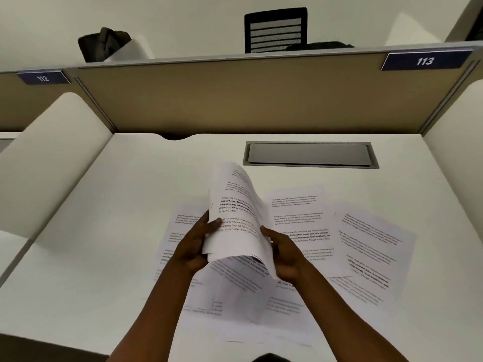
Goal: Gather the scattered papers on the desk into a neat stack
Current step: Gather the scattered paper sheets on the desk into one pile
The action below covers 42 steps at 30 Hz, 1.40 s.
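Note:
A bundle of printed sheets (pixel 236 220) is held upright above the white desk (pixel 104 231), its top curling toward the partition. My left hand (pixel 198 244) grips its left edge with the thumb across the front. My right hand (pixel 283 253) holds its lower right edge. Below them, several printed pages lie spread flat and overlapping: one at the left (pixel 177 231), one in the middle right (pixel 303 223), a tilted one at the far right (pixel 373 252), and more near the front edge (pixel 248 304).
A grey cable hatch (pixel 308 154) is set into the desk behind the papers. A tan partition (pixel 222 95) with labels 112 and 113 closes the back. White side dividers (pixel 57 152) flank the desk. A black chair back and bags show beyond.

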Each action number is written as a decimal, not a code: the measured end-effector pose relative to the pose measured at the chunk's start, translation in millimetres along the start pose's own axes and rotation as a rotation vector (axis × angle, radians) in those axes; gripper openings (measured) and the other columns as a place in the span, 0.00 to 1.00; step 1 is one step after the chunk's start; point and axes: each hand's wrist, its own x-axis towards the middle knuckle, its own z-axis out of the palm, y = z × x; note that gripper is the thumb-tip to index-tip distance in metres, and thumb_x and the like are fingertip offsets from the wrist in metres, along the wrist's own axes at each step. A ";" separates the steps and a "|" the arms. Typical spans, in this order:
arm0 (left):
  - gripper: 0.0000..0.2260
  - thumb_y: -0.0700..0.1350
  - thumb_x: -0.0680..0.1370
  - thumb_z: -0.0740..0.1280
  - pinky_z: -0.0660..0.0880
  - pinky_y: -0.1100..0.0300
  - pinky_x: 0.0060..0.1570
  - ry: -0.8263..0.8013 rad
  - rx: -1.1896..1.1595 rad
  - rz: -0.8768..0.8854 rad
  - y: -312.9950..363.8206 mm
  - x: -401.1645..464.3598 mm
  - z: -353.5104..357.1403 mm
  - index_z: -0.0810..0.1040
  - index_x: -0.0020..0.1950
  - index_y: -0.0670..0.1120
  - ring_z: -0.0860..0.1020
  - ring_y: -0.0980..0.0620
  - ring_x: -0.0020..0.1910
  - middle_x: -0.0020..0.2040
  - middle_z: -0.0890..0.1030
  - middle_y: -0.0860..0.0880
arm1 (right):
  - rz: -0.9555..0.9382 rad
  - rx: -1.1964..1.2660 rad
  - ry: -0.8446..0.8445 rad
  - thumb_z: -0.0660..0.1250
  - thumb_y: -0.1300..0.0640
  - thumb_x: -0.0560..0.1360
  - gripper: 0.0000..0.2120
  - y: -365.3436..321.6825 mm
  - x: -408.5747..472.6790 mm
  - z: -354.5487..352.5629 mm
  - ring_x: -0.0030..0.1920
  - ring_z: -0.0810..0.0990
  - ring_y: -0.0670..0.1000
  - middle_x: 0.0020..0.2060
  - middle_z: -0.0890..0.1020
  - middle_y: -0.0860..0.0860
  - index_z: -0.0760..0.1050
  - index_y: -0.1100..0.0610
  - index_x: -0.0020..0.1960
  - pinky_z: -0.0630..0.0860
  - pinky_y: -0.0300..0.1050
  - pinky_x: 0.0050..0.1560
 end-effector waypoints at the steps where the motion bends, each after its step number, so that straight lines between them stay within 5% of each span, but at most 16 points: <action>1: 0.23 0.41 0.72 0.76 0.81 0.49 0.54 0.014 0.009 -0.014 -5.2 0.6 -0.6 0.80 0.67 0.49 0.81 0.42 0.62 0.66 0.81 0.43 | -0.071 0.007 -0.003 0.75 0.57 0.72 0.23 -2.5 -0.7 -4.8 0.60 0.81 0.61 0.62 0.81 0.60 0.78 0.60 0.66 0.79 0.55 0.58; 7: 0.29 0.37 0.70 0.75 0.79 0.44 0.59 0.221 0.377 -0.117 -32.7 -3.9 -5.2 0.75 0.69 0.50 0.81 0.41 0.61 0.65 0.82 0.45 | -0.268 -0.106 0.089 0.72 0.60 0.74 0.21 -23.8 -18.4 -32.7 0.61 0.81 0.64 0.60 0.82 0.59 0.75 0.57 0.67 0.79 0.62 0.57; 11: 0.26 0.38 0.73 0.76 0.74 0.40 0.67 0.221 0.437 -0.185 -46.6 -0.4 5.0 0.75 0.69 0.51 0.80 0.44 0.63 0.63 0.83 0.48 | -0.422 -0.429 0.274 0.77 0.61 0.70 0.23 -41.1 -34.9 -46.4 0.54 0.85 0.55 0.57 0.85 0.55 0.78 0.55 0.64 0.82 0.51 0.52; 15: 0.24 0.46 0.74 0.75 0.77 0.45 0.61 0.174 0.493 -0.220 -61.6 17.1 29.0 0.75 0.69 0.53 0.80 0.47 0.62 0.64 0.82 0.51 | -0.587 -0.623 0.423 0.76 0.60 0.71 0.24 -62.1 -52.6 -68.9 0.53 0.85 0.49 0.55 0.84 0.48 0.76 0.50 0.64 0.83 0.45 0.48; 20: 0.22 0.48 0.75 0.74 0.78 0.50 0.56 0.306 0.676 -0.207 -92.1 54.0 68.5 0.76 0.67 0.46 0.79 0.46 0.60 0.64 0.81 0.45 | -0.516 -0.865 0.615 0.75 0.57 0.73 0.28 -81.9 -60.9 -102.9 0.61 0.80 0.57 0.63 0.80 0.54 0.71 0.54 0.70 0.77 0.60 0.62; 25: 0.25 0.47 0.74 0.76 0.73 0.62 0.53 0.451 0.789 -0.124 -112.3 72.6 87.6 0.74 0.68 0.43 0.78 0.50 0.57 0.64 0.79 0.45 | -0.404 -1.053 0.927 0.75 0.51 0.72 0.31 -71.5 -51.7 -113.8 0.64 0.75 0.61 0.65 0.77 0.60 0.69 0.59 0.71 0.73 0.55 0.65; 31: 0.27 0.47 0.73 0.76 0.74 0.62 0.50 0.475 0.853 -0.123 -115.6 79.7 94.2 0.72 0.68 0.44 0.77 0.51 0.54 0.63 0.80 0.45 | -0.376 -1.215 1.035 0.73 0.47 0.72 0.38 -57.8 -41.8 -109.6 0.69 0.70 0.63 0.69 0.71 0.63 0.62 0.61 0.75 0.68 0.56 0.67; 36: 0.28 0.48 0.73 0.76 0.72 0.63 0.52 0.464 0.906 -0.134 -118.3 80.6 92.7 0.72 0.70 0.44 0.78 0.48 0.61 0.65 0.79 0.45 | -0.357 -1.145 1.084 0.75 0.44 0.69 0.41 -66.4 -37.1 -106.6 0.67 0.72 0.64 0.67 0.74 0.62 0.64 0.59 0.74 0.72 0.58 0.66; 42: 0.30 0.49 0.73 0.76 0.71 0.62 0.56 0.442 0.899 -0.143 -117.8 79.4 90.2 0.70 0.73 0.43 0.75 0.47 0.66 0.69 0.76 0.44 | -0.403 -0.731 1.017 0.80 0.55 0.65 0.30 -80.7 -36.1 -110.0 0.57 0.80 0.60 0.59 0.82 0.59 0.75 0.59 0.64 0.77 0.53 0.59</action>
